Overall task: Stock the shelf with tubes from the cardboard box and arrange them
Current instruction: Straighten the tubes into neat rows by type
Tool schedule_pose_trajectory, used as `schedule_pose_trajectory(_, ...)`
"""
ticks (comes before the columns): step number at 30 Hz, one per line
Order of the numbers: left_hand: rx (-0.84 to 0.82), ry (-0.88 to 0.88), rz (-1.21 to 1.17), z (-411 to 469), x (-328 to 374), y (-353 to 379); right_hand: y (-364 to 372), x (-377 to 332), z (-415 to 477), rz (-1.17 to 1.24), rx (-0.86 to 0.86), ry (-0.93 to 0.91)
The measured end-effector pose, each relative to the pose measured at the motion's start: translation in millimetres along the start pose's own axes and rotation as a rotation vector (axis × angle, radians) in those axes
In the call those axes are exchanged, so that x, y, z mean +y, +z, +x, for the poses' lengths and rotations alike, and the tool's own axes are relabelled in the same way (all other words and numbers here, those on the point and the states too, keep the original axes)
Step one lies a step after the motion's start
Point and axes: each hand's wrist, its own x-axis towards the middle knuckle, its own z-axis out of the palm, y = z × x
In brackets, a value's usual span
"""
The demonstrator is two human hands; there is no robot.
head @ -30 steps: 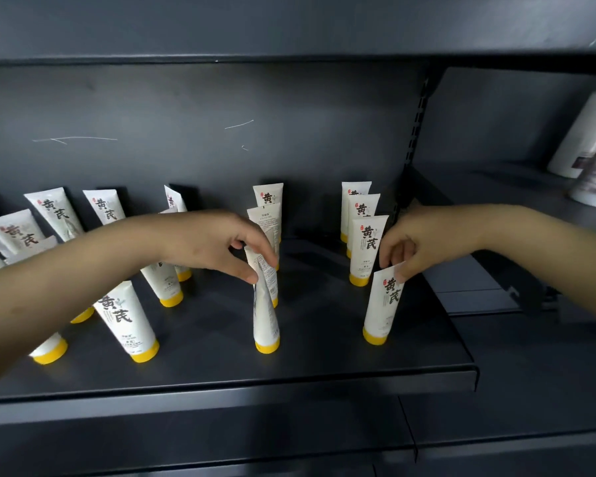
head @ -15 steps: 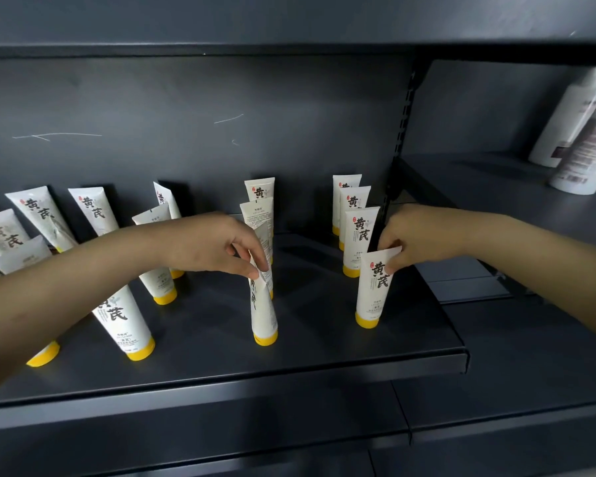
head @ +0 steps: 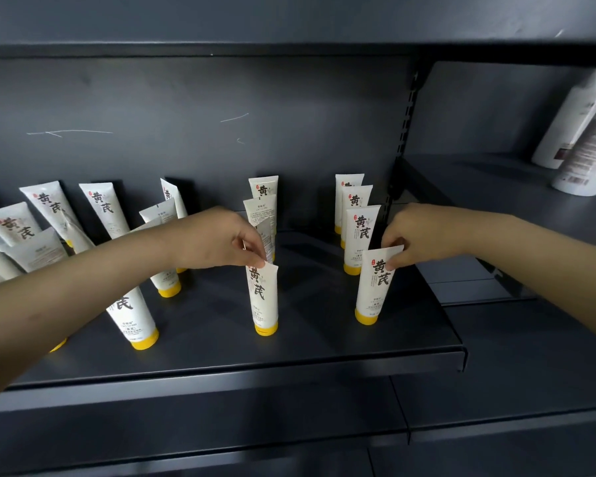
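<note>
Several white tubes with yellow caps stand cap-down in rows on a dark metal shelf (head: 289, 356). My left hand (head: 217, 241) pinches the top edge of the front tube of the middle row (head: 265, 301), which stands upright with its label facing me. My right hand (head: 424, 234) pinches the top edge of the front tube of the right row (head: 372, 290), also upright and facing me. Behind each front tube more tubes line up toward the back wall. The cardboard box is out of view.
Tubes on the left (head: 131, 318) lean at angles, some behind my left forearm. Two white bottles (head: 585, 139) lie tilted on the neighbouring shelf at the right. A slotted upright post (head: 405, 132) divides the two bays. A lower shelf (head: 496, 390) runs beneath.
The middle front tube has turned from edge-on to label-forward under my left hand. The right front tube has gone from tilted to upright. Both hands kept their pinch on the tube tops.
</note>
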Motion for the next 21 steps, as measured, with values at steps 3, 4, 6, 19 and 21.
schedule_pose_trajectory(3,0.054,-0.032,-0.021,-3.2,2.3,4.3,1.6,1.6,0.7,0.005,0.020,-0.002)
schedule_pose_trajectory(4,0.070,-0.046,-0.033,-4.6,3.0,6.0,1.9,2.2,0.8,-0.001,0.022,-0.007)
schedule_pose_trajectory(6,0.096,-0.073,-0.051,-7.4,4.1,8.7,1.1,2.8,0.5,-0.013,0.000,-0.019)
schedule_pose_trajectory(19,0.259,-0.243,-0.257,-33.1,-0.2,23.7,-31.2,-28.7,30.7,0.167,0.104,-0.171)
schedule_pose_trajectory(21,0.254,-0.249,-0.274,-36.3,-1.2,20.9,-31.2,-41.8,42.1,0.192,0.077,-0.198)
